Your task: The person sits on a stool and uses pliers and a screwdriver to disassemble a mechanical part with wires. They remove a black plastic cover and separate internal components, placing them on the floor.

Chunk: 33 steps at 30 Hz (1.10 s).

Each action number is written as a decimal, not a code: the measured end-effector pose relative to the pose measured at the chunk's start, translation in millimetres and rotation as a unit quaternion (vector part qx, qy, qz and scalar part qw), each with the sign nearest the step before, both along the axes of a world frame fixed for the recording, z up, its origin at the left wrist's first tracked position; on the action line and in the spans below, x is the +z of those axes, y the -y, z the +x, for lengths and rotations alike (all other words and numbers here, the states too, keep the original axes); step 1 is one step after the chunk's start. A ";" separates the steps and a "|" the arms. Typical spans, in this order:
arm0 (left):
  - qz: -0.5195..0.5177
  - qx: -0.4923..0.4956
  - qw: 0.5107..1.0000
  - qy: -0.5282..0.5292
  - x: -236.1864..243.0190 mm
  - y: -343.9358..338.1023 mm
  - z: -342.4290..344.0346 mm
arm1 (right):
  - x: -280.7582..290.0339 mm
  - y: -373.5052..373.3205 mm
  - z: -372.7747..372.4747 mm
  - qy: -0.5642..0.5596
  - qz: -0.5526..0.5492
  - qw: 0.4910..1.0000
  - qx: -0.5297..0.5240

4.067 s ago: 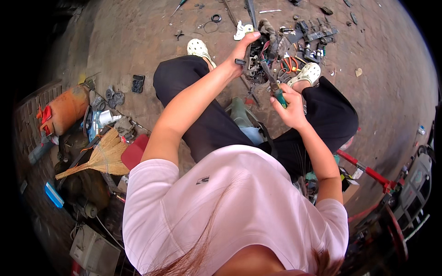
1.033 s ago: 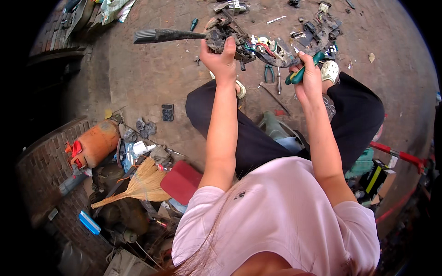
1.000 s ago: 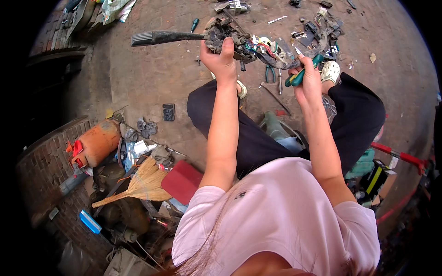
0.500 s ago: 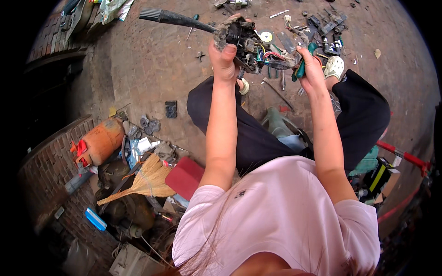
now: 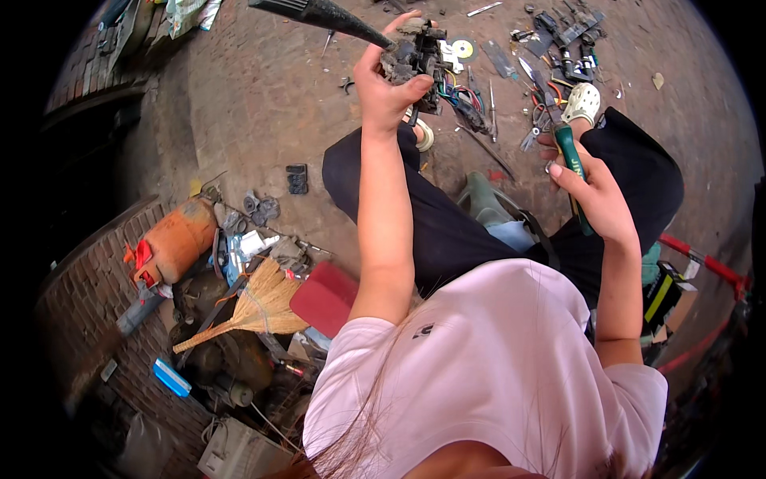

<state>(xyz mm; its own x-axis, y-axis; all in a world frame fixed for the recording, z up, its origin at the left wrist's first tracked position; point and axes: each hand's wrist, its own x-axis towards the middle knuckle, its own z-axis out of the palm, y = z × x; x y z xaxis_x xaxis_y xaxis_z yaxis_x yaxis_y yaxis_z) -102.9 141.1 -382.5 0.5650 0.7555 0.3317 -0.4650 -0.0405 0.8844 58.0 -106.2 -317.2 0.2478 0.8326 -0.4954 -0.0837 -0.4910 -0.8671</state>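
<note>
My left hand (image 5: 388, 96) is closed round a dirty black switch assembly (image 5: 416, 60), raised at the top of the view. From its left side a thick black stalk (image 5: 331, 22) sticks out past the upper edge. Coloured wires (image 5: 464, 97) hang from its right side. In my right hand (image 5: 594, 188), held over my right thigh, is a green-handled tool (image 5: 571, 164), its dark metal end pointing away from me. The tool is apart from the switch assembly. I cannot tell the tool's exact kind, as the fingers cover part of it.
Scissors (image 5: 529, 139), a disc (image 5: 462, 49), a long rod (image 5: 487, 153) and several black parts (image 5: 576, 40) lie on the floor ahead. At left are an orange gas cylinder (image 5: 179, 239), a straw broom (image 5: 259, 302) and a red panel (image 5: 325, 294). A red bar (image 5: 710, 263) stands at right.
My right hand has drawn back toward me and right, away from the wires, with the green-handled tool. My left hand has tilted the switch assembly; its stalk has moved up.
</note>
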 end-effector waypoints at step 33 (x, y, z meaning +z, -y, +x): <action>0.010 -0.129 0.991 -0.013 3.2 -2.5 0.6 | 7.8 -42.8 4.3 -0.405 0.013 0.910 0.087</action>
